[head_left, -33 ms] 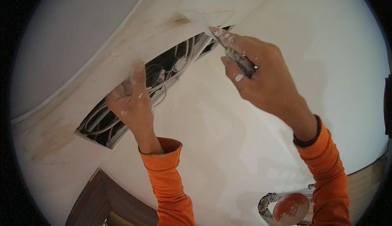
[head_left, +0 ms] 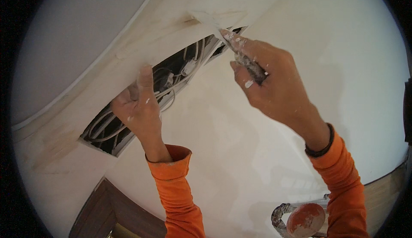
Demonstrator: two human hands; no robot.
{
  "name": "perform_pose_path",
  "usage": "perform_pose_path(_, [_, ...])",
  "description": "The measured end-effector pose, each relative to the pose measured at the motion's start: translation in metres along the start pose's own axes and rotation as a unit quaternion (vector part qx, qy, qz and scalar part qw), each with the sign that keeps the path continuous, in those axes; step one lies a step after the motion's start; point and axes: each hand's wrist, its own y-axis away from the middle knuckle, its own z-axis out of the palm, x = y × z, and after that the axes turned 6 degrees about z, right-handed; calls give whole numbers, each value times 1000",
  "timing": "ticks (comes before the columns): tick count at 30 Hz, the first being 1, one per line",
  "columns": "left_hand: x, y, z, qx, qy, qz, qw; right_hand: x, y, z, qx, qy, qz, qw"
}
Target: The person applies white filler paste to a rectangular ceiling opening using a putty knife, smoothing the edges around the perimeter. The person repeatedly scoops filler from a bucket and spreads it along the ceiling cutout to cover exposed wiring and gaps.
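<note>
In my right hand [head_left: 274, 81] is a putty knife [head_left: 254, 70], its dark handle crusted with dried white filler. Its wide blade lies against the smudged cream panel [head_left: 171, 32], just beyond the far end of a long opening [head_left: 118, 132]. My left hand [head_left: 139, 105] grips that panel's edge at the opening, thumb on the outer face and fingers curled inside, their tips hidden. White specks dot both hands. Pale cables [head_left: 103, 132] loop through the dark slot, and white connectors [head_left: 189, 67] show beyond my left thumb.
A dark brown wooden frame [head_left: 96, 208] is at the lower left. Near my right sleeve, at the bottom, sit a round reddish filler-smeared object [head_left: 305, 220] and a metal frame part [head_left: 280, 215]. The cream wall [head_left: 223, 152] fills the middle.
My right hand and forearm have shifted slightly to the left, and the putty knife's handle has tilted a little with them. My left hand stays in place on the panel edge.
</note>
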Motion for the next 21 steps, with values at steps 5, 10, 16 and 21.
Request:
perform_pose_path(5, [-8, 0, 4, 12, 27, 9, 1000, 1, 9, 31, 57, -41, 21, 997])
perform_pose_path(10, [-8, -5, 8, 7, 6, 11, 1000, -5, 6, 25, 26, -9, 26, 999])
perform_pose_path(16, [-9, -9, 17, 40, 13, 38, 998, 3, -23, -18, -54, 54, -66, 995])
perform_pose_path(21, [-4, -10, 21, 56, 20, 11, 998, 1, -41, -49, -118, 74, -64, 988])
